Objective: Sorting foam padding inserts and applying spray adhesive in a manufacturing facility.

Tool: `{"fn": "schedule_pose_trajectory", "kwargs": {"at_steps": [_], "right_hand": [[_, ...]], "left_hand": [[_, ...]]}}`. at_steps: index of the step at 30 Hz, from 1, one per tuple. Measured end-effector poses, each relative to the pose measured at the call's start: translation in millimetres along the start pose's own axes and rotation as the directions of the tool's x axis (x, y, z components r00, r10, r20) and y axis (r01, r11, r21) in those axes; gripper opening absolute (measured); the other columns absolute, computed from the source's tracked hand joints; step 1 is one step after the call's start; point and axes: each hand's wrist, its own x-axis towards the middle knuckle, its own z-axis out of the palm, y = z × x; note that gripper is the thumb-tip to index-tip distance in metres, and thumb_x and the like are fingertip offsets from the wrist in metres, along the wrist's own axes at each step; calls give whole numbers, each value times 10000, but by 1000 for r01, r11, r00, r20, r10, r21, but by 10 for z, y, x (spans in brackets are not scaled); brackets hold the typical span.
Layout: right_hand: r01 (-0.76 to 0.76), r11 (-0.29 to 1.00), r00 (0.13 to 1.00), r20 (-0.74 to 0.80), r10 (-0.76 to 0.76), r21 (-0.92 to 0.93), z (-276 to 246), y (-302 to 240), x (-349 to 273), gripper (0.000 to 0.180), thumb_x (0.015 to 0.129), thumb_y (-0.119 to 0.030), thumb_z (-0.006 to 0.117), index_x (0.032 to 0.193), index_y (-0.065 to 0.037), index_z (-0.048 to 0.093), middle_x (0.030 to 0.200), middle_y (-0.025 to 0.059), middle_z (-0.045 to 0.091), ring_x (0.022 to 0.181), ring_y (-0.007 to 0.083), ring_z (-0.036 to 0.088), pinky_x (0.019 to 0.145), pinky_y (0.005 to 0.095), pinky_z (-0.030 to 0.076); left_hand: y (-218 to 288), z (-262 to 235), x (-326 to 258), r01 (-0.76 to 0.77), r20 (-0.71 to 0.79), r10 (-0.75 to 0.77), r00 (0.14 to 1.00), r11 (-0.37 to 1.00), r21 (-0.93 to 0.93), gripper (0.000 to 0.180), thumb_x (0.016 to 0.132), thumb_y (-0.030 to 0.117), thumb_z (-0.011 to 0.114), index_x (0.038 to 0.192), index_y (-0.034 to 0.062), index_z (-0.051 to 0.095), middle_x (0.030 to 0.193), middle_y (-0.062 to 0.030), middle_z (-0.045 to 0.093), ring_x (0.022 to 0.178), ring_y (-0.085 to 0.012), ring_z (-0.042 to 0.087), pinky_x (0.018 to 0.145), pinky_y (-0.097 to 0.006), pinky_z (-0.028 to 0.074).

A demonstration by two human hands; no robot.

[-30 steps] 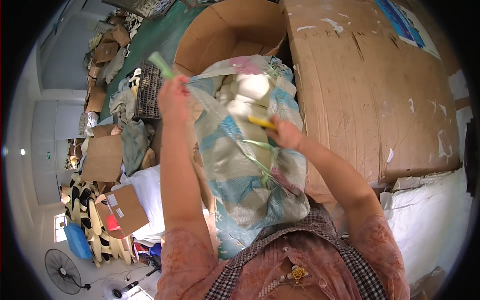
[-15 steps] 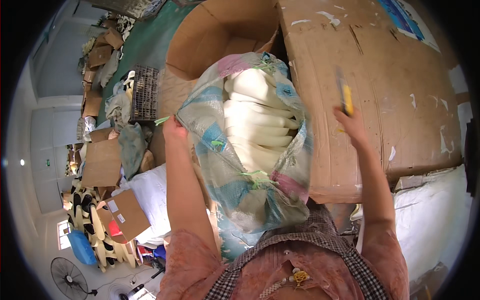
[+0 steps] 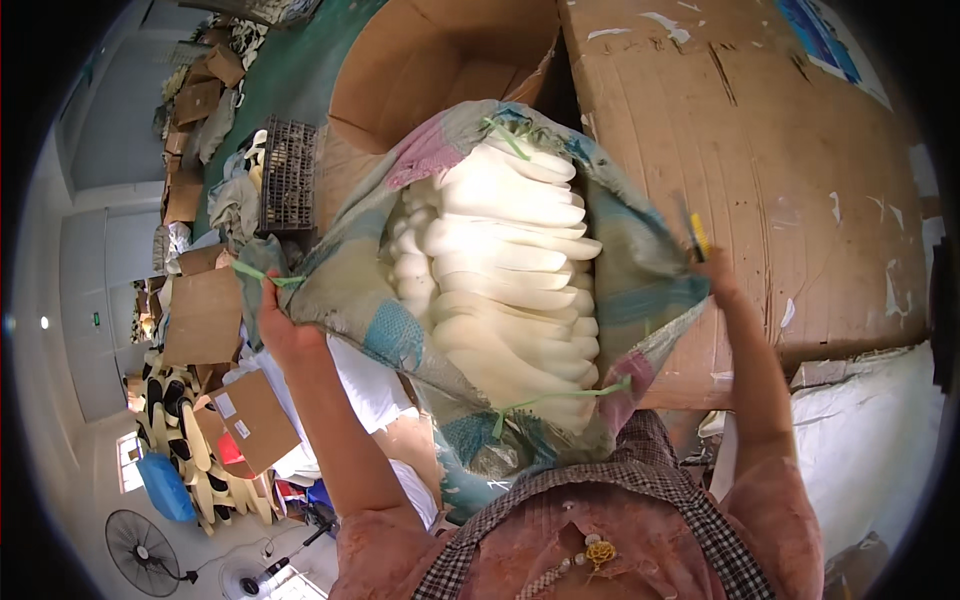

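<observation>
The opened sack is held spread by left grip and right grip, yellow cutter also in the latter; cream pieces are left stacked inside.

Head view: one wide fisheye, worn on my head, upright, facing down. Nearest: my apron, bottom centre. Near: sack, centre; my left hand, mid-left; my right hand, mid-right. Far: fan, lower left.

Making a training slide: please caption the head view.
A woven sack of cream pieces held open by left hand and right hand, the latter also gripping a yellow cutter.
</observation>
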Motion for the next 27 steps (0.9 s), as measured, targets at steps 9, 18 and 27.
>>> {"fn": "schedule_pose_trajectory", "kwargs": {"at_steps": [9, 18, 27], "right_hand": [[-323, 130, 916, 344, -206, 937, 1084, -1301, -1628, 263, 713, -32, 519, 974, -57, 527, 803, 54, 575, 662, 183, 556, 535, 336, 485], [-36, -136, 961, -3, -277, 990, 8, -2056, -2412, 141, 759, -111, 599, 880, -57, 551, 739, 31, 585, 547, 89, 501, 478, 233, 427], [290, 72, 931, -263, -255, 954, -771, -1008, -1971, 211, 711, -48, 552, 913, -10, 507, 809, 87, 550, 588, 151, 462, 570, 281, 412]], "left_hand": [[447, -572, -756, -109, -171, 82, 982, 983, -151, 226, 879, 140, 441, 1034, 15, 548, 1066, -160, 560, 989, -304, 544, 859, -457, 454], [908, 281, -1521, -203, -161, 184, 970, 972, -116, 218, 856, 106, 457, 993, -19, 571, 1023, -156, 584, 972, -283, 560, 874, -406, 452], [290, 123, -903, -216, 16, 219, 976, 969, -116, 225, 891, 149, 450, 1037, 13, 554, 885, -89, 591, 863, -237, 566, 791, -368, 466]]}}
